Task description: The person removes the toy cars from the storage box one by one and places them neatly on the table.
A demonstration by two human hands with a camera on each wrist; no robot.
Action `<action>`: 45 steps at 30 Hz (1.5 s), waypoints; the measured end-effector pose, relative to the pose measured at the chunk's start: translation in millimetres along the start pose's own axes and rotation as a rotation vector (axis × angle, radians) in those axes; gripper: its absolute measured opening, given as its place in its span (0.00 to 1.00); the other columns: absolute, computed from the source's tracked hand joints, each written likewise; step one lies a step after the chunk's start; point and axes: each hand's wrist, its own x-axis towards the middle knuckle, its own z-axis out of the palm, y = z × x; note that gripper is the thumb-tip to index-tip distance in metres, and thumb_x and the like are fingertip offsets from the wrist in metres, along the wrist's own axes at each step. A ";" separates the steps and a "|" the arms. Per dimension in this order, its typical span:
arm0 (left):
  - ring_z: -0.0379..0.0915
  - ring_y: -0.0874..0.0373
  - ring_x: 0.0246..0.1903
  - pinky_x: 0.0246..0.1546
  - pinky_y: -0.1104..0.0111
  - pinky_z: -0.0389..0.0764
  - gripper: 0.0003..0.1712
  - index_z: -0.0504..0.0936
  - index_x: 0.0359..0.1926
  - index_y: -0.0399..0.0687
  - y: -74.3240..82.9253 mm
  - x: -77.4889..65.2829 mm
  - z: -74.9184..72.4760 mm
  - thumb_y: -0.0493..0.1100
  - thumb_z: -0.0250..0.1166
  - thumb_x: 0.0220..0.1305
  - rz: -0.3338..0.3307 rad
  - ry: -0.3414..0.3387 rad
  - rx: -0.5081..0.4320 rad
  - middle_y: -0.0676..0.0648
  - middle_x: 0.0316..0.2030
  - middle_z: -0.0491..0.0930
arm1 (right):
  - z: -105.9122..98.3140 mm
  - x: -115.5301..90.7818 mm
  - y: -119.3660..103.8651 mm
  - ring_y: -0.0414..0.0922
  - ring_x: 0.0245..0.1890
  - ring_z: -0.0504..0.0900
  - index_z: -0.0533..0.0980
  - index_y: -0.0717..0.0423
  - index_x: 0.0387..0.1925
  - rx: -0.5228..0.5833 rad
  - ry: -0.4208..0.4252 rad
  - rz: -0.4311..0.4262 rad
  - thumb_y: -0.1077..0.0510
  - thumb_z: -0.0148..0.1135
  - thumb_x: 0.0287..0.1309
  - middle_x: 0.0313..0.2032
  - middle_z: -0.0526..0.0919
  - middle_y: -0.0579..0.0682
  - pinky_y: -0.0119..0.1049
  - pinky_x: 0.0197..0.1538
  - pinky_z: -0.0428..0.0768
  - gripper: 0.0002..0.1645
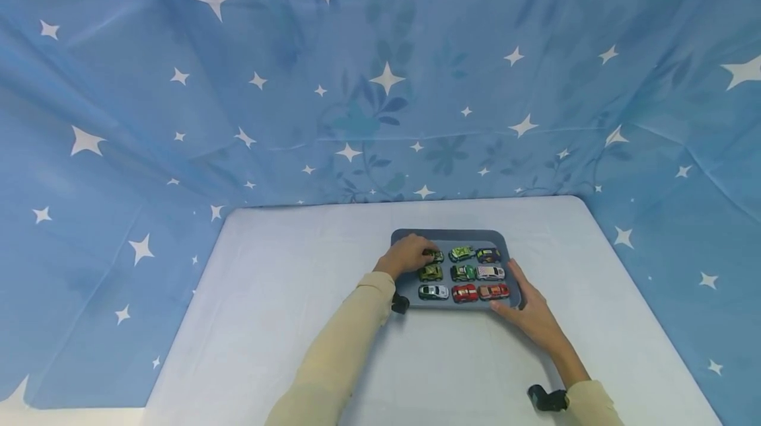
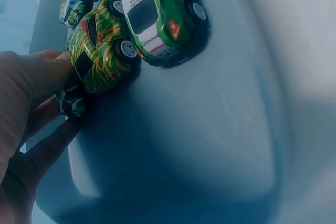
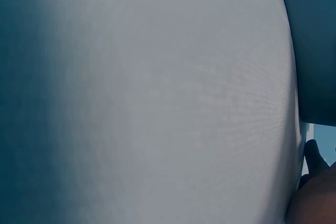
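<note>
"18" and "SPEED" read on a white-and-green car (image 2: 152, 19), past the striped car (image 2: 100, 51) beside the left hand (image 1: 407, 255); its long axis runs sideways. That hand pinches a dark car (image 1: 437, 256), heading hidden by fingers. The right hand (image 1: 531, 314), fingers extended, sits along the tray (image 1: 446, 234) edge. White table (image 1: 285, 267), starry blue curtain (image 1: 297, 96) beyond both hands.
</note>
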 end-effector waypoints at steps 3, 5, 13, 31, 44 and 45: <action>0.81 0.55 0.60 0.60 0.63 0.81 0.20 0.85 0.68 0.52 -0.4 -1.2 0.3 0.42 0.66 0.80 0.006 -0.010 -0.015 0.50 0.61 0.85 | -0.2 -0.7 0.2 0.73 0.81 0.46 0.44 0.50 0.88 0.003 -0.002 0.001 0.45 0.75 0.64 0.85 0.45 0.62 0.80 0.72 0.50 0.66; 0.81 0.54 0.60 0.60 0.63 0.81 0.20 0.85 0.67 0.52 -1.3 -1.2 0.3 0.42 0.66 0.79 0.010 -0.005 -0.020 0.50 0.61 0.85 | -0.3 -0.5 0.0 0.72 0.81 0.46 0.44 0.50 0.88 0.008 -0.001 0.000 0.45 0.75 0.64 0.85 0.45 0.61 0.80 0.73 0.49 0.66; 0.80 0.55 0.61 0.62 0.63 0.80 0.20 0.86 0.67 0.51 -6.2 1.6 0.9 0.42 0.67 0.79 0.015 0.011 -0.030 0.49 0.61 0.86 | 0.1 0.9 -0.3 0.71 0.81 0.45 0.44 0.50 0.88 0.013 0.005 -0.003 0.46 0.75 0.64 0.85 0.45 0.60 0.79 0.73 0.48 0.65; 0.82 0.56 0.54 0.54 0.63 0.82 0.20 0.85 0.68 0.49 -14.4 -11.1 -38.0 0.42 0.65 0.80 0.039 0.058 -0.146 0.48 0.62 0.85 | -0.2 0.3 1.5 0.72 0.81 0.45 0.43 0.48 0.88 0.000 0.002 0.005 0.45 0.75 0.64 0.85 0.44 0.61 0.79 0.73 0.49 0.65; 0.83 0.55 0.55 0.55 0.62 0.82 0.20 0.85 0.67 0.47 -36.3 -27.9 -54.3 0.40 0.67 0.78 0.045 0.090 -0.150 0.47 0.59 0.86 | 0.5 0.9 2.1 0.73 0.81 0.45 0.43 0.50 0.88 -0.019 0.002 0.018 0.44 0.75 0.64 0.85 0.44 0.63 0.78 0.74 0.48 0.66; 0.83 0.55 0.55 0.55 0.62 0.82 0.20 0.85 0.67 0.47 -37.9 -29.9 -56.2 0.40 0.67 0.78 0.044 0.091 -0.150 0.47 0.59 0.86 | 0.9 1.0 2.0 0.73 0.81 0.45 0.43 0.50 0.88 -0.022 0.002 0.021 0.43 0.75 0.64 0.85 0.44 0.62 0.78 0.74 0.48 0.66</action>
